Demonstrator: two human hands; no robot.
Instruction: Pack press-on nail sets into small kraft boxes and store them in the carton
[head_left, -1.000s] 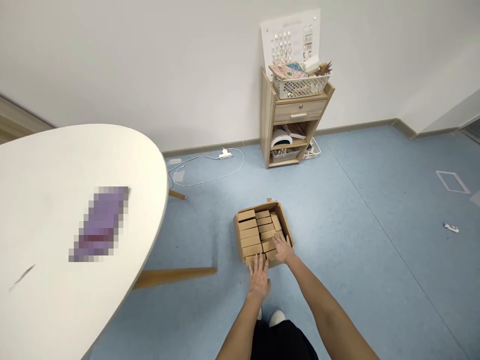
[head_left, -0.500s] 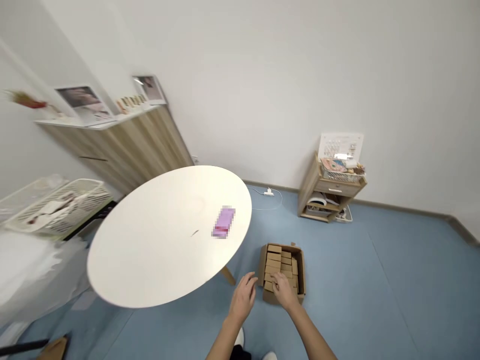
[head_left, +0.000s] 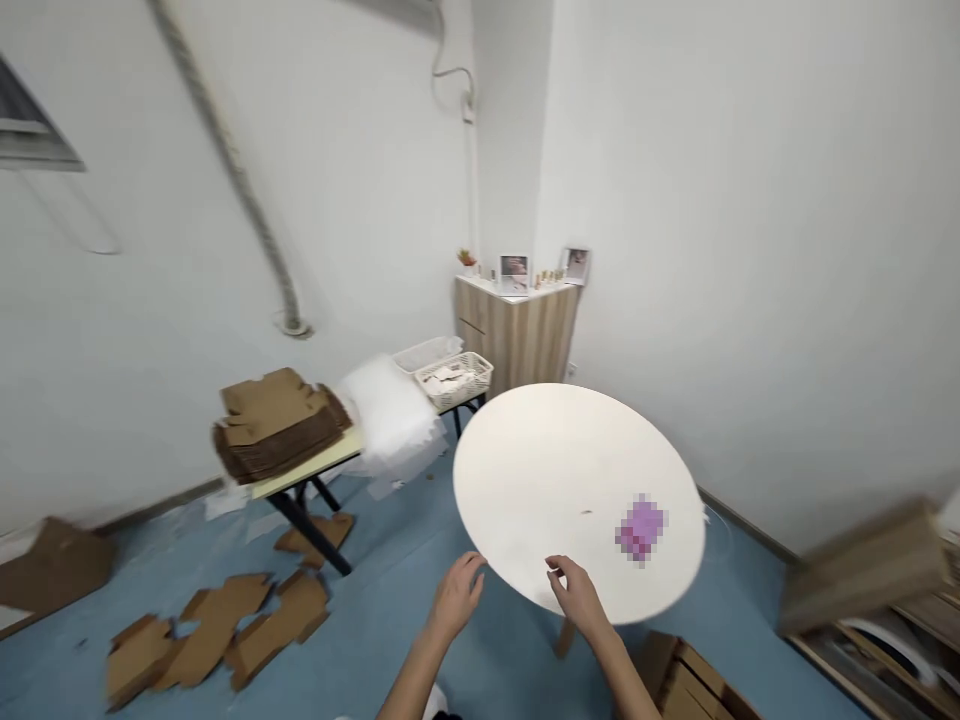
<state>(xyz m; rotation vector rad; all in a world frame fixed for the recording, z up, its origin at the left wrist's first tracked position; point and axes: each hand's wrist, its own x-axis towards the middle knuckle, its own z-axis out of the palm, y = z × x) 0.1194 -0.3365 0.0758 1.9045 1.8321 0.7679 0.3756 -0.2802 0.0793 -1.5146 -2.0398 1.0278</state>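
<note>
My left hand (head_left: pixel 456 596) hangs in the air just off the near left edge of a round white table (head_left: pixel 540 460). Its fingers are curved and apart, with nothing in them. Over the table's front edge is my right hand (head_left: pixel 574 590), loosely curled, its thumb and fingers parted and no object showing between them. A blurred-out purple object (head_left: pixel 642 528) lies on the tabletop beyond my right hand. One small dark scrap (head_left: pixel 586 512) rests near the table's middle. At the lower right, partly behind my right forearm, a cardboard box (head_left: pixel 697 685) stands on the floor holding smaller brown boxes.
To the left, a stack of flat cardboard blanks (head_left: pixel 281 425) and white foam sheets (head_left: pixel 390 415) lie on a low table. Loose cardboard pieces (head_left: pixel 217 630) are on the floor. Behind stand a white basket (head_left: pixel 457 380) and a wooden cabinet (head_left: pixel 525 335). A wooden shelf unit (head_left: pixel 862 570) is at right.
My view has swung left, bringing the cardboard stack and floor pieces into sight. The box of small boxes has shifted to the lower right. Both hands now are near the table, still empty.
</note>
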